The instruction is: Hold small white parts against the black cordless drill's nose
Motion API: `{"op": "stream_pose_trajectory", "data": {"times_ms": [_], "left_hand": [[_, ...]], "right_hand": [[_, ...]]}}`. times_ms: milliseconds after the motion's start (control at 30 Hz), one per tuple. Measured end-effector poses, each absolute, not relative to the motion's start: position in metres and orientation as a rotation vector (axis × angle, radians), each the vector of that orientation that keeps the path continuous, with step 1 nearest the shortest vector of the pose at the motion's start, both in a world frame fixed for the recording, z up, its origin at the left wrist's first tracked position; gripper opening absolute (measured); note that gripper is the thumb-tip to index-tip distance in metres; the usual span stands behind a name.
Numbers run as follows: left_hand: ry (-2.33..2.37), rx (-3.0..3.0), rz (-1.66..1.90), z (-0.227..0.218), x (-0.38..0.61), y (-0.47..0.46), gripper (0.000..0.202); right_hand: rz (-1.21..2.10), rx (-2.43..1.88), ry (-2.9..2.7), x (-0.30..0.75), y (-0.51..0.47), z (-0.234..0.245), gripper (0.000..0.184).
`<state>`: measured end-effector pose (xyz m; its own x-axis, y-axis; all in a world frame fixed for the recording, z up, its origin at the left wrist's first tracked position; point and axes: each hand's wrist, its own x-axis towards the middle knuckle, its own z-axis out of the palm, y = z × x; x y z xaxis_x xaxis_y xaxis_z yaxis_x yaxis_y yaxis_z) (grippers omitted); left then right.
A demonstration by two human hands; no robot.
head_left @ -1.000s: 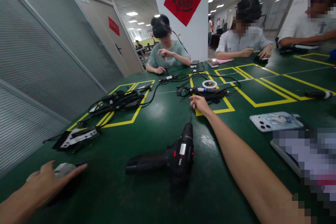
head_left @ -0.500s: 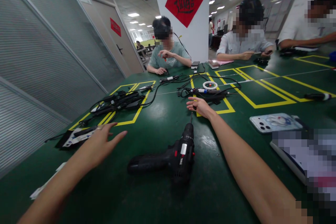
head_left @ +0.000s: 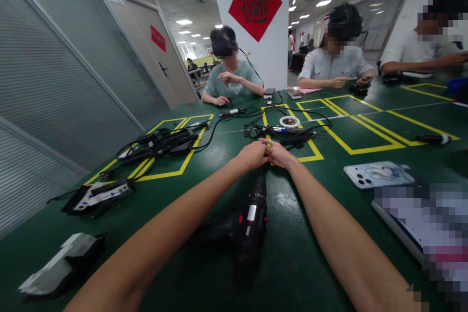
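Head | drill [head_left: 252,226]: black, red-dotted (handle [head_left: 221,230] dim) | hands [head_left: 252,156] [head_left: 280,154]: touching; openness, hold unclear

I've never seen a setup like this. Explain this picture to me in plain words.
There is no machine here: these are a person's own bare hands, seen from a camera worn on the head, looking forward and down. The left hand and right hand come together just beyond the black power drill, which lies on the green table. Whether they hold anything small is hidden. Black cables lie farther off to the left, and a phone to the right.
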<state>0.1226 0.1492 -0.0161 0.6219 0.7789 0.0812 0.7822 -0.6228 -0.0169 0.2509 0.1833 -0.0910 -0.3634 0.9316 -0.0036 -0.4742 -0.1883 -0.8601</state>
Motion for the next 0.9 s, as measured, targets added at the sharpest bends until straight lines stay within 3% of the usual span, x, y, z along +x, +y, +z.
{"op": "stream_pose_trajectory", "data": {"times_ms": [233,633,900], "left_hand": [[-1.384,-2.774,-0.047,-0.023,0.127,0.165,0.022],[-1.294,-2.840,0.053,0.008,0.120,0.169,0.022],[-1.504,-2.676,0.043,0.053,0.015,0.140,0.044]], "right_hand": [[1.781,-0.661,-1.011,0.248,0.186,-0.093,0.069],[1.873,-0.422,-1.028,0.253,0.179,-0.081,0.063],[1.864,-0.564,-0.883,0.270,0.182,-0.084,0.051]]}}
